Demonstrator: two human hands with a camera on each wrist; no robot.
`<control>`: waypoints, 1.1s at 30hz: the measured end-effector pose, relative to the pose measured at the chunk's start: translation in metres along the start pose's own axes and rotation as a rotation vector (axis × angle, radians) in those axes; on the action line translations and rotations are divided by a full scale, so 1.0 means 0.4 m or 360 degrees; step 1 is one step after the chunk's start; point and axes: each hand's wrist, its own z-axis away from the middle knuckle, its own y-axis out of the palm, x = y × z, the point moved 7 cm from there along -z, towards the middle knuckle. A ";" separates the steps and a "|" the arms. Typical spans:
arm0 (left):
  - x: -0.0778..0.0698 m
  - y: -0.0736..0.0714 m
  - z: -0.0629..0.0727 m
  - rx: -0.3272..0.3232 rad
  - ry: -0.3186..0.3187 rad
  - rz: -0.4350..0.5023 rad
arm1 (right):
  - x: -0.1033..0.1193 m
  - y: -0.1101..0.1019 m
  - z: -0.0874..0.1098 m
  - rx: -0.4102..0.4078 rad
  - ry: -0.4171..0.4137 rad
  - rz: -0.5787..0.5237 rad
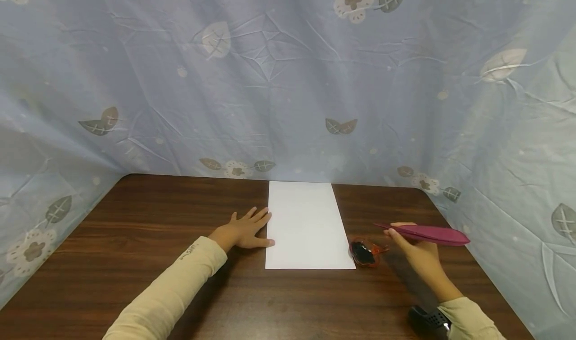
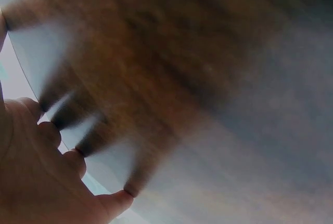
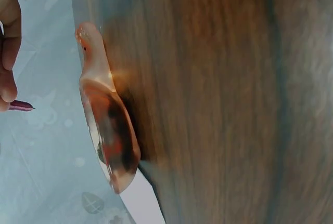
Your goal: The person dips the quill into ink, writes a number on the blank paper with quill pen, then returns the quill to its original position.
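Observing a dark brown wood-grain table (image 1: 306, 305), lengthwise streaks in the grain, a soft sheen on the near part, far corners rounded. Pale blue-grey fabric (image 1: 288, 95) hangs behind it and along both sides, creased, printed with leaves and flowers in grey, beige and white.

Count: paper, one sheet (image 1: 306, 230), white, lying flat with its far end at the table's far edge. Dish, one (image 3: 127, 125), translucent orange-red with a narrow handle-like end, dark contents; it sits just beside the sheet's near right corner. Magenta implement, one (image 1: 438, 234), slender, tapering to a fine point; held above the table, to the right of the dish, point toward the paper. Hands, two: left hand (image 1: 247, 230) has its fingers spread, fingertips and thumb at the sheet's left edge; right hand (image 1: 420, 257) pinches the magenta implement between thumb and fingers. Sleeves, two, cream. Black wrist device, one (image 1: 427, 320), by the right cuff.

Writing: small dark lettering (image 1: 188, 251) on the left cuff, too small to read with certainty.
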 end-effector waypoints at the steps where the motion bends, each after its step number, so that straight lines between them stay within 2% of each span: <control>1: 0.000 0.000 0.000 0.0000 0.0000 0.0002 | -0.001 0.002 0.000 0.0003 0.0019 0.0006; 8: -0.002 -0.002 -0.003 0.0012 -0.0005 0.0005 | -0.008 0.025 -0.001 0.0070 0.0184 -0.0015; 13: -0.001 -0.002 -0.006 0.0010 -0.0007 -0.0011 | 0.002 0.041 -0.010 0.0054 0.0172 -0.0120; 20: -0.002 -0.005 -0.009 0.0019 -0.0010 0.0022 | 0.001 0.060 -0.024 0.0030 0.0171 -0.0139; 33: -0.015 -0.017 0.008 0.0026 0.0003 0.0049 | -0.006 0.110 -0.043 0.0179 0.0314 -0.0125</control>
